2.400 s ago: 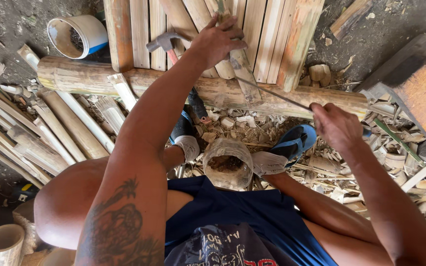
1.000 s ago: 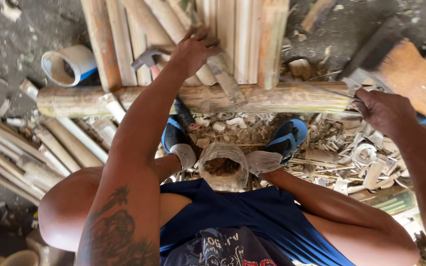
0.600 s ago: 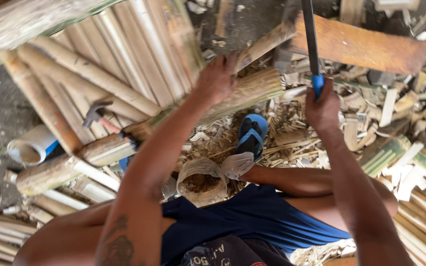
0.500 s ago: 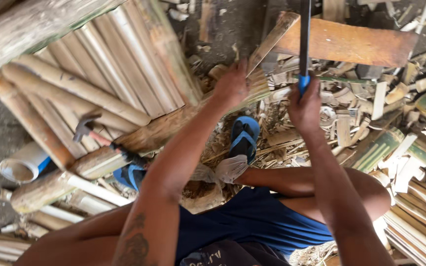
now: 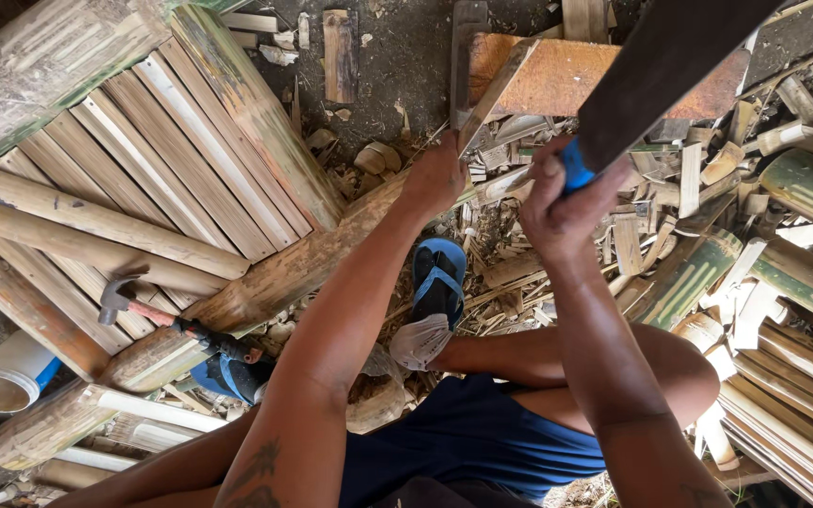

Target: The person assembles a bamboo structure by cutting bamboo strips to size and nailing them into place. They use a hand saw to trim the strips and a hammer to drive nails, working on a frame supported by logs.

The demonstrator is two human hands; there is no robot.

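Two hands busy here: the right hand (image 5: pixel 566 202) is wrapped tight round the blue handle of a big dark blade (image 5: pixel 665 71) that slants up toward 1 o'clock, out past the top edge. The left hand (image 5: pixel 437 177) sits just at 9 o'clock of it, fingers clamped over the top end of a thick bamboo pole (image 5: pixel 265 287), which runs away from that grip down toward 8 o'clock. A hammer (image 5: pixel 157 315) lies across the pole's lower stretch. Further out at 8 o'clock there's a white bucket (image 5: pixel 2 381) with a blue band; can't tell what's in it, looks pale. Split bamboo slats (image 5: pixel 181 160) fan out at 10 o'clock, a wooden block (image 5: pixel 557 80) sits at 12, and bamboo offcuts (image 5: pixel 670 207) litter the dirt ground (image 5: pixel 397 66) all around.
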